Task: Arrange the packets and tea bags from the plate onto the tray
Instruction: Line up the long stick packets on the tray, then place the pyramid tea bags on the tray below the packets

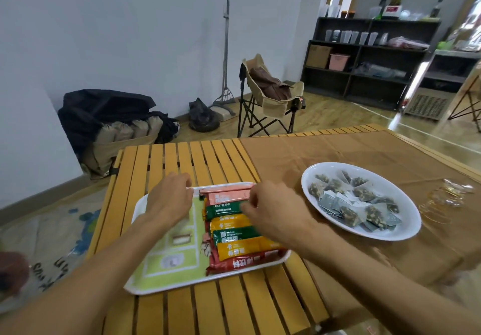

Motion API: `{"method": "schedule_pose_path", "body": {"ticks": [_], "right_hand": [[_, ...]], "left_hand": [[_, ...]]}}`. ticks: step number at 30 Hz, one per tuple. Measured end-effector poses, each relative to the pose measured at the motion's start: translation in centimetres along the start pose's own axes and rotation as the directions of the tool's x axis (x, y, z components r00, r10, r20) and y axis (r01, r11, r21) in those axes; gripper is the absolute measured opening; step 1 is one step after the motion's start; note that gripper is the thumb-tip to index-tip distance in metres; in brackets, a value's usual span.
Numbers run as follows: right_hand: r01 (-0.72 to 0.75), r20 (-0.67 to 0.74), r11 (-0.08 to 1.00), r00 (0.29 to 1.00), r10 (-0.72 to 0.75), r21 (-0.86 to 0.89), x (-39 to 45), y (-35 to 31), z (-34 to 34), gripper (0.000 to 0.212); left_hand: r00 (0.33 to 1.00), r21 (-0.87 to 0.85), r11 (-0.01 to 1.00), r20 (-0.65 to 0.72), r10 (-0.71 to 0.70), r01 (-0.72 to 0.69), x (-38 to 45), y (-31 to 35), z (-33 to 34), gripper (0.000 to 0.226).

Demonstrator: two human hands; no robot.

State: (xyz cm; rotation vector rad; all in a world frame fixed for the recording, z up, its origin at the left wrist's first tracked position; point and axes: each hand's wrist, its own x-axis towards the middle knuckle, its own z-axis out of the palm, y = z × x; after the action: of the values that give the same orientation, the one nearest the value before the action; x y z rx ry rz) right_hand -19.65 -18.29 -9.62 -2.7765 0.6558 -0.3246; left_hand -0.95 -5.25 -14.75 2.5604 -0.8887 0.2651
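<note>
Both forearms and hands (pixel 169 199) are bare, sleeveless.

Perhaps a tea shop: cup-stocked shelving (pixel 369 56), camping chair (pixel 270 95).

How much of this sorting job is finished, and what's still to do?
About half, judging by the picture. Done: a column of stick packets lies side by side on the right part of the tray. In hand: the left hand and right hand are over the top packets, seemingly straightening them. Left: the tea bags still fill the white plate, and the tray's green left part is bare.
</note>
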Motion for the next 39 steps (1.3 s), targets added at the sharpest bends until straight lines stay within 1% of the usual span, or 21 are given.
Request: {"method": "schedule_pose_path", "body": {"ticks": [2, 4, 6, 8, 10, 15, 18, 19, 21, 26, 28, 30, 31, 34, 36, 39], "right_hand": [[0.124, 0.147, 0.991, 0.98, -0.13, 0.055, -3.5, -2.8, 1.1, 0.022], [0.259, 0.234, 0.966, 0.938, -0.257, 0.021, -6.1, -4.8, 2.5, 0.023], [0.355, 0.299, 0.934, 0.895, -0.33, -0.03, -7.2, -6.1, 3.8, 0.027], [0.426, 0.33, 0.901, 0.865, -0.379, -0.08, -7.3, -6.6, 4.7, 0.023], [0.481, 0.34, 0.869, 0.841, -0.42, -0.116, -7.0, -6.7, 5.2, 0.014], [0.608, 0.372, 0.767, 0.773, -0.514, -0.203, -6.7, -6.4, 5.4, 0.016], [0.661, 0.419, 0.709, 0.732, -0.537, -0.246, -7.3, -5.9, 5.2, 0.015], [0.666, 0.428, 0.698, 0.729, -0.535, -0.263, -7.5, -5.4, 5.1, 0.013], [0.655, 0.43, 0.689, 0.744, -0.512, -0.311, -8.0, -4.0, 4.7, 0.012], [0.55, 0.405, 0.703, 0.828, -0.389, -0.45, -7.6, 0.4, 3.4, 0.017], [0.511, 0.387, 0.689, 0.855, -0.346, -0.514, -7.0, 2.0, 2.5, 0.017], [0.463, 0.332, 0.654, 0.886, -0.323, -0.598, -6.2, 3.2, 1.6, 0.014], [0.444, 0.337, 0.663, 0.895, -0.292, -0.603, -5.7, 3.8, 1.7, 0.017], [0.429, 0.321, 0.659, 0.903, -0.287, -0.617, -4.0, 5.5, 2.3, 0.024], [0.434, 0.299, 0.629, 0.901, -0.315, -0.645, -3.2, 6.3, 2.2, 0.026], [0.456, 0.311, 0.603, 0.889, -0.335, -0.654, -2.4, 7.0, 2.0, 0.024]], "left_hand": [[0.997, 0.061, 0.996, 0.048, 0.063, -0.066, 0.4, -0.3, 0.0, 0.02], [0.987, 0.163, 0.979, 0.121, 0.102, -0.121, 0.9, -0.1, 0.1, 0.026], [0.976, 0.264, 0.95, 0.186, 0.116, -0.163, 1.4, 0.1, 0.2, 0.021], [0.965, 0.33, 0.923, 0.232, 0.123, -0.197, 1.8, 0.1, 0.4, 0.016], [0.952, 0.368, 0.896, 0.264, 0.155, -0.248, 2.3, 0.1, 0.7, 0.017], [0.938, 0.489, 0.809, 0.271, 0.216, -0.327, 2.7, 0.4, 1.0, 0.023], [0.932, 0.545, 0.759, 0.271, 0.241, -0.355, 2.3, 0.2, 0.9, 0.024], [0.932, 0.557, 0.75, 0.272, 0.241, -0.357, 2.1, 0.0, 0.6, 0.023], [0.934, 0.575, 0.739, 0.276, 0.229, -0.351, 1.5, -0.5, 0.1, 0.022], [0.941, 0.639, 0.695, 0.281, 0.189, -0.33, -1.0, -1.2, -1.0, 0.023], [0.945, 0.655, 0.685, 0.275, 0.176, -0.318, -2.3, -1.2, -1.2, 0.025], [0.942, 0.669, 0.666, 0.287, 0.176, -0.328, -3.8, -0.8, -1.3, 0.025], [0.94, 0.675, 0.659, 0.297, 0.171, -0.333, -4.5, -0.5, -1.4, 0.025], [0.936, 0.679, 0.656, 0.324, 0.137, -0.331, -6.3, 0.7, -1.4, 0.027], [0.938, 0.695, 0.646, 0.332, 0.101, -0.315, -7.4, 1.5, -1.4, 0.03], [0.937, 0.713, 0.639, 0.348, 0.035, -0.288, -8.6, 2.5, -1.4, 0.033]]}}
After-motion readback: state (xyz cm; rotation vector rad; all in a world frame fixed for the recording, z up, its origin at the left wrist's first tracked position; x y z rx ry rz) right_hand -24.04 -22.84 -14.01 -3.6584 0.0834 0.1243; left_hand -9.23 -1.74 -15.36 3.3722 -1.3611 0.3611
